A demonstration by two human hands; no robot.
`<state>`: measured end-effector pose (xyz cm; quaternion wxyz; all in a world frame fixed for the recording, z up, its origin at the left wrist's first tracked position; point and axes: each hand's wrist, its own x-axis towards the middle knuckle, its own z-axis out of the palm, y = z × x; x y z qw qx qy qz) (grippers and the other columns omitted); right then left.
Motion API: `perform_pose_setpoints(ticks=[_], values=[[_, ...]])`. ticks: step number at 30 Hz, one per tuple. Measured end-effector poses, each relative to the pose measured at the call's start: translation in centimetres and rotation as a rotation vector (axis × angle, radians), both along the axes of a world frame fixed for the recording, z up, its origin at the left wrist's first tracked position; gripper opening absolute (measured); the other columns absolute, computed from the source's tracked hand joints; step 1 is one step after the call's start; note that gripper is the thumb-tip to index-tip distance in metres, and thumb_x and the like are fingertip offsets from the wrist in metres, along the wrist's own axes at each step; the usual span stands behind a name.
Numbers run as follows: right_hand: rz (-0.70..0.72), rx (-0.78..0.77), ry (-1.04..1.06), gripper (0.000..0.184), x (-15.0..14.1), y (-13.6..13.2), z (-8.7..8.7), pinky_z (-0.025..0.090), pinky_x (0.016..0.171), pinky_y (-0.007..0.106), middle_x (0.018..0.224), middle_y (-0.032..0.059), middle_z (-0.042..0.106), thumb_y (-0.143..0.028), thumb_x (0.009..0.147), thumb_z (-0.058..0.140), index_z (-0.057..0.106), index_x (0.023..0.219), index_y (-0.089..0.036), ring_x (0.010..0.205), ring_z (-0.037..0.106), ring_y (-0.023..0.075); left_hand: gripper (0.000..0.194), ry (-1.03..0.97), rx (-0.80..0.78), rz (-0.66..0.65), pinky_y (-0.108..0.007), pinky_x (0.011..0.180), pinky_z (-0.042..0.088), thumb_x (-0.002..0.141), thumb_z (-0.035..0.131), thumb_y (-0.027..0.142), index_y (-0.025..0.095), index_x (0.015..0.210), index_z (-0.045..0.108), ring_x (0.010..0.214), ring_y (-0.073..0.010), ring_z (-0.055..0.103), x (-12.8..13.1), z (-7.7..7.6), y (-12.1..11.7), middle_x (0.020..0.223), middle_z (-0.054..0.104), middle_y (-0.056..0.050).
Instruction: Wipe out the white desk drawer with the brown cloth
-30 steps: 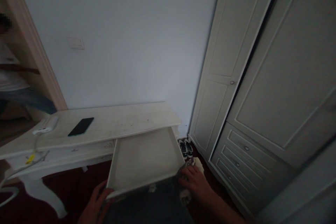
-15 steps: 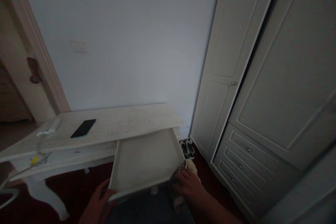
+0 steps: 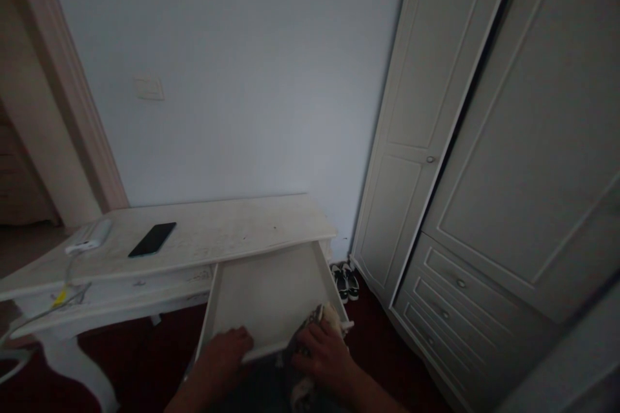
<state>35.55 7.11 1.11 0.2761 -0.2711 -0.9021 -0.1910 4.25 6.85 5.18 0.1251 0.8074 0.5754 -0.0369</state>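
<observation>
A white drawer is pulled out from the desk, with nothing seen inside it. My left hand lies over the left part of its front edge, fingers curled over the front panel. My right hand is closed around a crumpled cloth, cream with a dark pattern. That cloth is pressed on the front edge near the drawer's right corner, and part of it hangs down in front. The lower part of the drawer front is mostly hidden by my hands and the dark clothing below.
On the white desk lie a dark phone and a white box-like device with a cable. Black-and-white shoes stand on the dark red floor beside a white wardrobe. A door frame is at left.
My left hand has moved right from the drawer's left corner onto its front edge. My right hand has slid left along the front with the cloth. The view has shifted slightly.
</observation>
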Motion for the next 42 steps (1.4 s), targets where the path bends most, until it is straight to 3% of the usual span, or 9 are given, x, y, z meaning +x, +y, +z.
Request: perform_pose_setpoints(ticks=[4,11,14,20,23,30,33,36,42], values=[[-0.006,0.004,0.012,0.020,2.9,-0.1,0.6,0.040,0.090,0.037,0.111,0.0008,0.067,-0.043,0.095,0.084,0.071,0.106,-0.032,0.096,0.055,0.0222,0.037,0.047,-0.046,0.016,-0.049,0.105,0.051,0.099,0.052,0.040,0.025,0.122,0.077,0.122,-0.0353,0.071,0.3,0.8,-0.6,0.127,0.078,-0.013],[-0.215,-0.089,-0.073,0.024,10.4,-0.1,3.2,0.039,0.095,0.038,0.117,0.0040,0.068,-0.041,0.091,0.088,0.075,0.109,-0.031,0.108,0.057,0.0251,0.043,0.061,-0.003,-0.007,-0.051,0.103,0.052,0.104,0.047,0.047,0.022,0.118,0.078,0.119,-0.0377,0.072,1.3,1.4,-0.8,0.121,0.079,-0.016],[-0.212,-0.089,-0.080,0.023,9.3,0.1,3.1,0.039,0.094,0.038,0.115,0.0040,0.068,-0.042,0.092,0.087,0.074,0.108,-0.031,0.106,0.057,0.0250,0.044,0.068,-0.010,-0.017,-0.051,0.103,0.052,0.104,0.046,0.048,0.022,0.116,0.079,0.119,-0.0374,0.072,1.6,1.8,-0.6,0.121,0.079,-0.016],[-0.051,0.019,0.012,0.018,2.2,0.8,0.2,0.040,0.090,0.038,0.107,0.0021,0.067,-0.046,0.097,0.080,0.071,0.104,-0.032,0.096,0.054,0.0229,0.038,0.096,-0.023,-0.015,-0.050,0.104,0.052,0.103,0.050,0.044,0.024,0.120,0.078,0.120,-0.0364,0.072,1.4,1.4,-0.6,0.123,0.079,-0.014],[-0.017,0.016,0.029,0.016,1.5,0.9,0.2,0.040,0.091,0.038,0.106,0.0016,0.067,-0.045,0.099,0.077,0.070,0.104,-0.032,0.096,0.054,0.0223,0.037,0.087,-0.028,-0.023,-0.050,0.104,0.051,0.102,0.050,0.040,0.025,0.123,0.077,0.121,-0.0355,0.071,1.3,1.5,-0.6,0.126,0.079,-0.013],[-0.217,-0.158,-0.077,0.022,10.6,-0.4,3.3,0.040,0.095,0.038,0.118,0.0056,0.069,-0.037,0.093,0.085,0.074,0.111,-0.030,0.107,0.057,0.0262,0.043,0.052,-0.021,-0.017,-0.050,0.103,0.052,0.104,0.046,0.046,0.022,0.117,0.079,0.117,-0.0365,0.072,1.6,2.3,-0.9,0.120,0.079,-0.016],[-0.278,-0.194,-0.058,0.022,12.2,-0.7,3.4,0.040,0.095,0.039,0.117,0.0054,0.068,-0.035,0.092,0.085,0.075,0.111,-0.031,0.108,0.056,0.0270,0.039,0.041,-0.032,0.006,-0.049,0.105,0.051,0.102,0.049,0.045,0.024,0.118,0.078,0.120,-0.0358,0.071,1.2,1.8,-0.7,0.122,0.078,-0.016],[-0.223,-0.216,-0.038,0.024,10.3,-0.7,2.8,0.039,0.095,0.039,0.117,0.0050,0.067,-0.039,0.091,0.085,0.074,0.111,-0.031,0.107,0.055,0.0266,0.035,0.017,-0.009,0.018,-0.048,0.106,0.050,0.100,0.053,0.045,0.026,0.116,0.078,0.121,-0.0343,0.071,0.4,1.1,-0.3,0.122,0.078,-0.014],[-0.022,-0.174,-0.042,0.022,0.9,0.1,1.9,0.039,0.095,0.039,0.109,0.0028,0.065,-0.045,0.096,0.080,0.072,0.111,-0.032,0.099,0.053,0.0235,0.038,0.059,-0.008,0.024,-0.050,0.104,0.051,0.098,0.055,0.044,0.024,0.120,0.078,0.121,-0.0370,0.071,-0.1,1.1,-0.2,0.125,0.079,-0.015]])
